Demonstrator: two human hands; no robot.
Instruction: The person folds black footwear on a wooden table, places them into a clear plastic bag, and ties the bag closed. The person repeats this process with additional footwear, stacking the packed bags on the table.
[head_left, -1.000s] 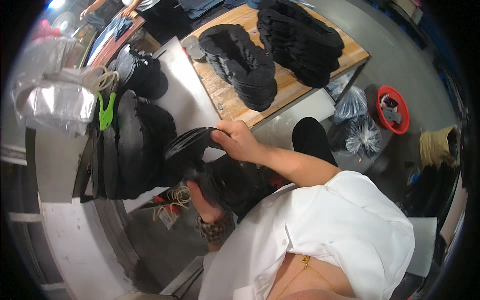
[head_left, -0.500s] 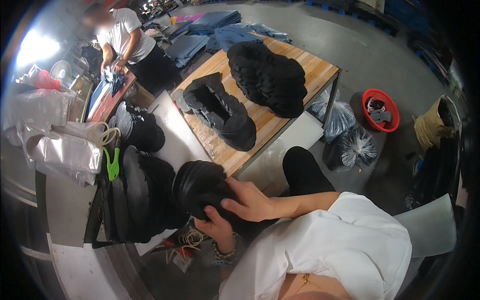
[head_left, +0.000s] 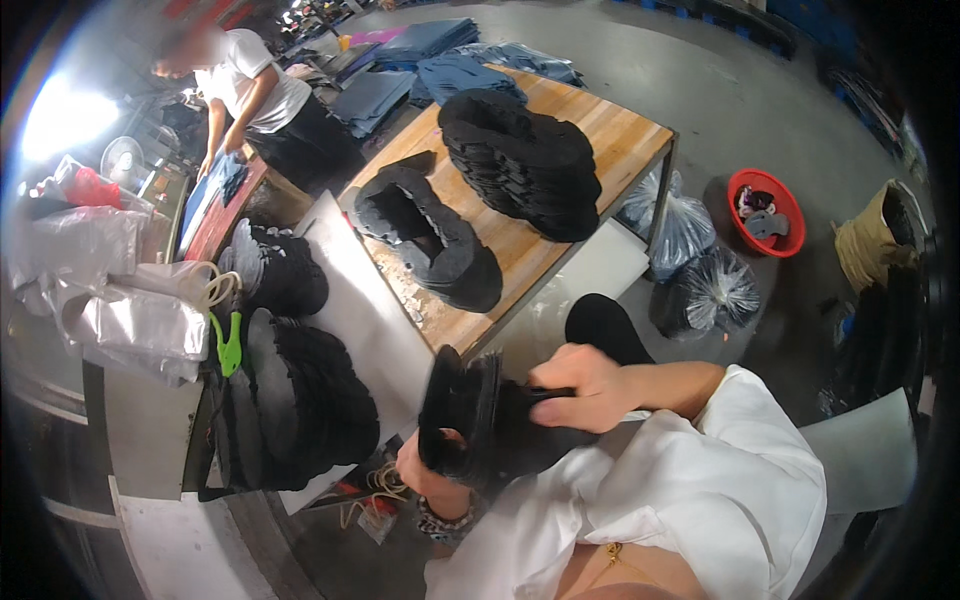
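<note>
I'm in a garment workshop: bare concrete floor (head_left: 760, 110), a wooden worktable (head_left: 610, 140) heaped with black cut pieces (head_left: 520, 160), stacks of blue fabric (head_left: 440, 60) beyond, and a red scrap basin (head_left: 765, 212) beside bagged offcuts (head_left: 680, 225)

I see both hands gripping a stack of black cut pieces (head_left: 465, 420) just in front of a wooden table (head_left: 620, 135). My right hand (head_left: 580, 385) clasps its side; my left hand (head_left: 425, 475) supports it underneath. Two black piles (head_left: 520, 160) sit on that table.
</note>
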